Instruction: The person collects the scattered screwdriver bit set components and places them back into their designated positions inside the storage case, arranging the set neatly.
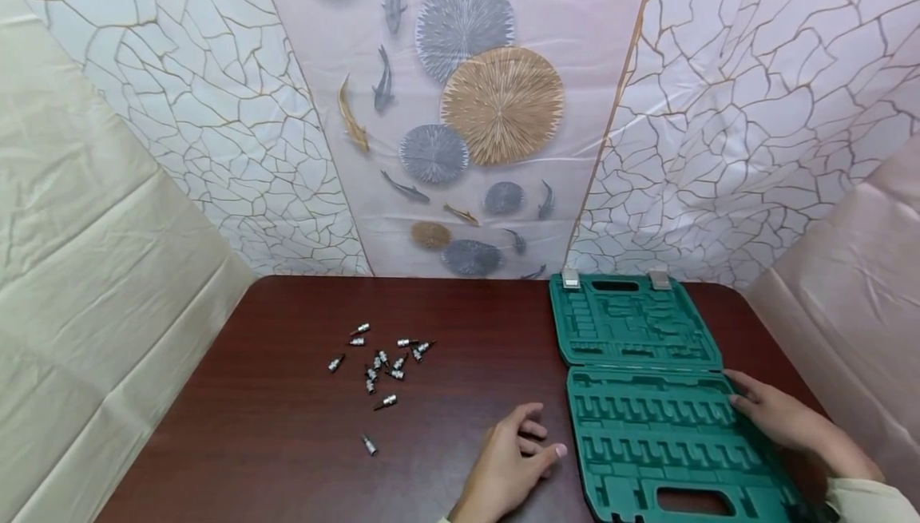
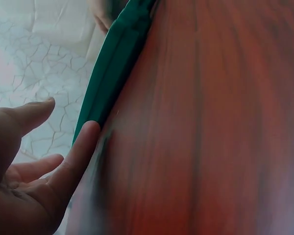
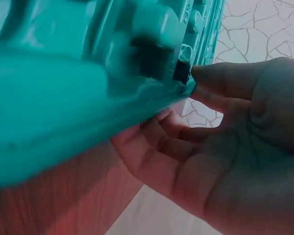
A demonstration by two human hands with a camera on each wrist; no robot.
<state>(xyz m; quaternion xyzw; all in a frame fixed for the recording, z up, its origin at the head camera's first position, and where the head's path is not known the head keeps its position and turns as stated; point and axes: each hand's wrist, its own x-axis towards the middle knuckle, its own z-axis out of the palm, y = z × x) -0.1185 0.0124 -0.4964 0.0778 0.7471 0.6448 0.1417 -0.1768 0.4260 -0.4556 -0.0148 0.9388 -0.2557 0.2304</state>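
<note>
head view: case (image 1: 647,427) unfolded, bits (image 1: 387,402) left of it, none visibly stowed; left hand (image 1: 503,463) relaxed beside it, right hand (image 1: 785,421) gripping it.

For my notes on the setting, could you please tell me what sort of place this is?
Probably a curtained indoor workspace: patterned cloth hangs behind a table that bears a case and bits.

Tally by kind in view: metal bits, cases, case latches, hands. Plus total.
Metal bits: at least 13 (cluster too tight for exact)
Green case: 1
Latches: 2
Hands: 2 (left hand, right hand)
Total: at least 18
</note>
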